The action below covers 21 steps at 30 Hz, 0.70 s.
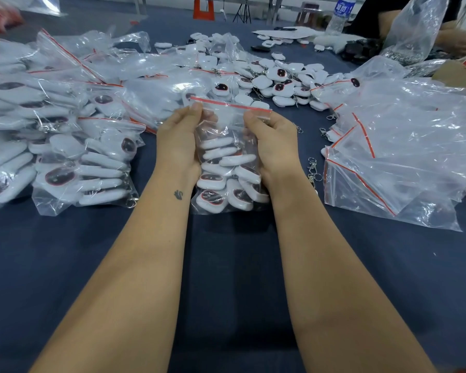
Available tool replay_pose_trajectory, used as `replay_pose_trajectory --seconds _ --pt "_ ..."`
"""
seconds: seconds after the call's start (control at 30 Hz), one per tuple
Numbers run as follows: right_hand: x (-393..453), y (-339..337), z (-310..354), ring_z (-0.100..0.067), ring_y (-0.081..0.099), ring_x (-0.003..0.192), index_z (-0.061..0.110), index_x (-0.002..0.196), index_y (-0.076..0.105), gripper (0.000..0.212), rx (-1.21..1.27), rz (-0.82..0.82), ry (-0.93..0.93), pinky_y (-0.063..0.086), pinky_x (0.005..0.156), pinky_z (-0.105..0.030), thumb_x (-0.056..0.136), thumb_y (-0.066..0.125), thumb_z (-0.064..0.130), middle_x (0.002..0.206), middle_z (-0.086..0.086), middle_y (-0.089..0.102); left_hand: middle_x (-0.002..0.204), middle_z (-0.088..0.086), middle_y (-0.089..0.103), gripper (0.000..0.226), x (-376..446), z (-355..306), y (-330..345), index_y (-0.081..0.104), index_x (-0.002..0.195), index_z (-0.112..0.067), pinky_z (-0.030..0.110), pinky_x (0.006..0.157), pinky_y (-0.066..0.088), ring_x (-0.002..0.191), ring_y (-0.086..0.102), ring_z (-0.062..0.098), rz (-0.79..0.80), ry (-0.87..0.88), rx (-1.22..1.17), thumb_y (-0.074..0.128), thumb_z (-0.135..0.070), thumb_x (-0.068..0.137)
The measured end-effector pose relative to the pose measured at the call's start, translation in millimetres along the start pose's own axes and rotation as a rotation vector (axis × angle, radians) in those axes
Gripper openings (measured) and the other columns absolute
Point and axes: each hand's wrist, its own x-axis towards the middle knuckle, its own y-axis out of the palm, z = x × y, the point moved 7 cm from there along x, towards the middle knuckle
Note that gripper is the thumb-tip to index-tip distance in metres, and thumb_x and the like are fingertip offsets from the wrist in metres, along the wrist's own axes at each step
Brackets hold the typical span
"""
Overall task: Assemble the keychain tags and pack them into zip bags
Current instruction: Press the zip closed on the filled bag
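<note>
A clear zip bag (228, 168) with a red strip along its top stands upright on the dark blue table, filled with several white keychain tags that have dark oval faces. My left hand (179, 140) grips the bag's left side, its fingers pinching the top near the strip. On the other side my right hand (271, 142) grips the bag and pinches the strip's right end. Loose white tags (277, 82) lie in a heap beyond the bag.
Filled zip bags (86, 162) are stacked at the left. Empty clear zip bags (404, 146) pile up at the right, with metal clasps (313, 168) beside them. Across the table are a water bottle (339, 14) and another person's arm (460, 41).
</note>
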Motion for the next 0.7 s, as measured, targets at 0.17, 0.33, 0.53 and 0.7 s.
replay_pose_trajectory --seconds 0.17,0.33,0.53,0.7 --pt "-1 2 0 -0.027 0.061 0.077 0.009 0.081 0.070 0.008 0.075 0.022 0.023 0.054 0.085 -0.048 0.088 0.069 0.008 0.082 -0.014 0.066 0.072 0.008 0.070 0.009 -2 4 5 0.068 0.081 -0.001 0.037 0.078 0.057 0.066 0.064 0.020 0.033 -0.075 0.025 0.068 -0.005 0.089" --pt "-7 9 -2 -0.037 0.060 0.091 -0.006 0.099 0.068 0.017 0.185 0.128 0.110 0.047 0.098 -0.061 0.086 0.070 0.004 0.104 -0.034 0.063 0.073 0.008 0.072 0.006 -7 6 10 0.069 0.081 -0.002 0.039 0.077 0.059 0.067 0.067 0.021 0.101 -0.097 -0.025 0.069 -0.004 0.087" --pt "-11 10 3 -0.035 0.063 0.088 0.004 0.085 0.071 0.001 0.152 0.113 0.073 0.051 0.091 -0.058 0.085 0.070 0.004 0.098 -0.027 0.066 0.072 0.007 0.073 0.006 -7 5 12 0.069 0.081 -0.004 0.032 0.063 0.059 0.063 0.068 0.020 0.139 -0.086 0.007 0.073 -0.008 0.084" --pt "-13 14 4 -0.038 0.065 0.089 -0.009 0.104 0.066 0.019 0.170 0.167 0.065 0.055 0.080 -0.045 0.089 0.066 0.003 0.109 -0.035 0.065 0.075 0.006 0.075 0.010 -13 0 17 0.070 0.083 -0.009 0.030 0.061 0.059 0.066 0.071 0.018 0.207 -0.040 0.019 0.074 -0.001 0.078"
